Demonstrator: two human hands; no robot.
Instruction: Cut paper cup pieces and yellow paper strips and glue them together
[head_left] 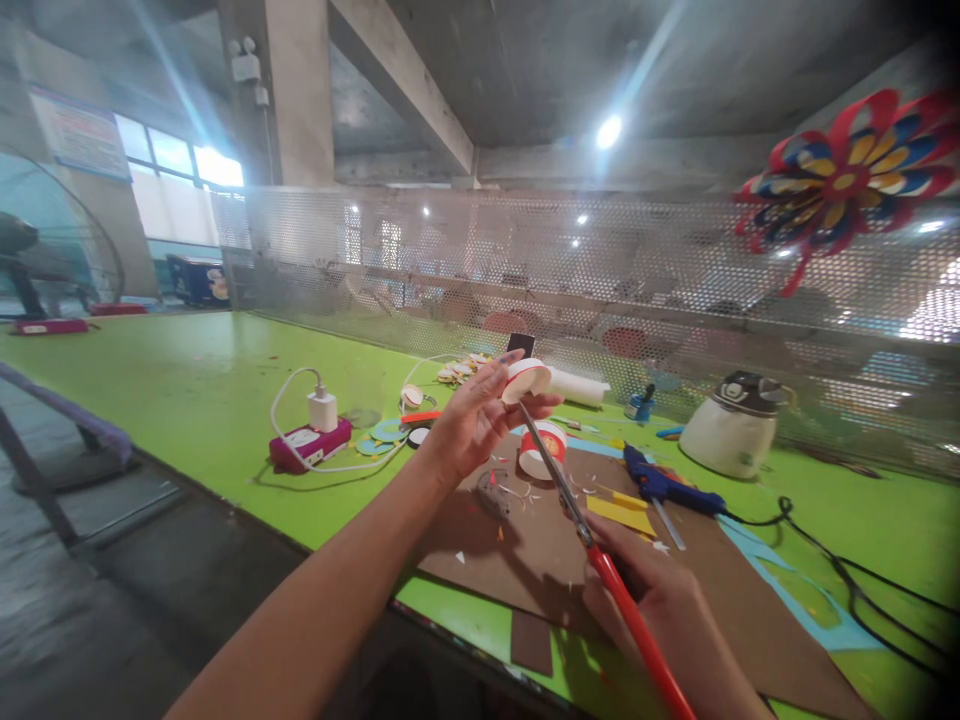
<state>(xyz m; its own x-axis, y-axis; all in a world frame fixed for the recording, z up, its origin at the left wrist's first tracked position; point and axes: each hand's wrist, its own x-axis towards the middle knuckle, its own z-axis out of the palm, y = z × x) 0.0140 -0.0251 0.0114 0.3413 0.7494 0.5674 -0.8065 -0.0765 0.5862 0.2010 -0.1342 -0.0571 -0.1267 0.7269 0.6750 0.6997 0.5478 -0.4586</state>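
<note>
In my left hand (480,415) is a short round white paper piece with a thin red line, like a cut cup bottom (529,378). The fingers are closed around its edge. My right hand (652,580) grips a pair of red-handled scissors (553,470), whose long metal blades point up to the underside of the white piece. Whether the blade tips touch it, I cannot tell. Below, a red and white paper cup (543,452) lies tilted on a brown board (480,560) among small paper scraps. Yellow paper strips (619,514) lie beside my right hand.
A blue glue gun (667,485) with a black cord lies at the right, before a white and black jar-like container (731,425). A purple power strip (311,445) holds a white charger (322,410). Perforated mesh (420,260) borders the green table (225,390); a pinwheel-like flower (847,180) hangs upper right.
</note>
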